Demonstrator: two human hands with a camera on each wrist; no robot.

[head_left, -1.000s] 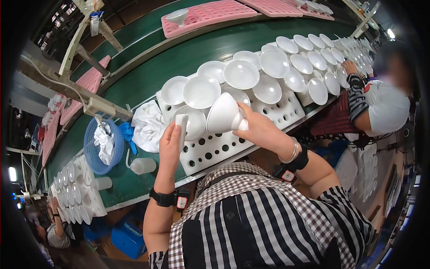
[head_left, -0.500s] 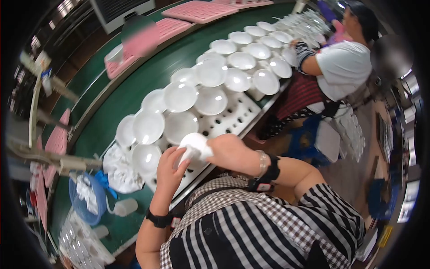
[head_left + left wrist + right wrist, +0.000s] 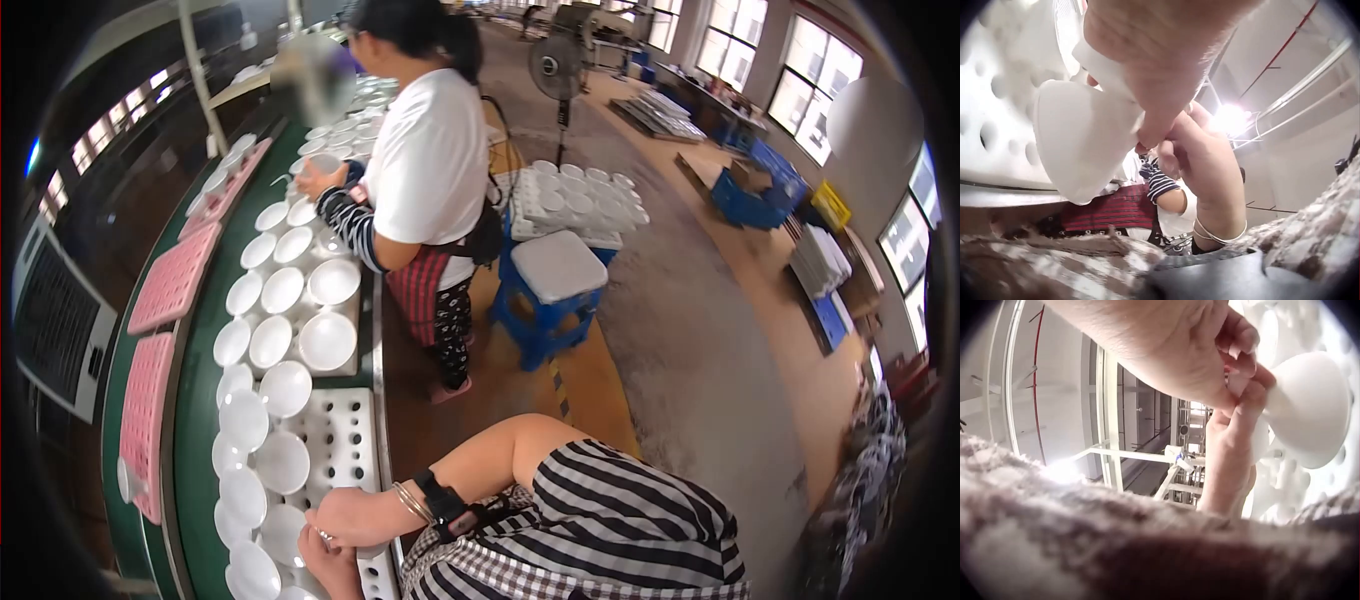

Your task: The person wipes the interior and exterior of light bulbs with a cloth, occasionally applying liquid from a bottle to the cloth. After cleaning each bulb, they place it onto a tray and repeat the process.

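Low in the head view my two hands meet beside the white perforated board. A white cone-shaped bowl hangs there, mostly hidden from the head camera; the left wrist view shows its smooth outer side. My right hand pinches around the bowl's narrow foot. Against the same foot, my left hand grips a white pad, its fingers partly covering it. From the right wrist camera, the fingertips of both hands cluster at the foot, with the bowl flaring away from them.
Rows of white bowls stand along the green bench at left. Pink perforated boards line its far side. Another person works farther along the bench. Behind them are a blue stool and a tray of bowls.
The head view has swung far to the right, bringing the aisle and windows into sight. Both hands have drawn together at the foot of the bowl, where they were apart a second ago.
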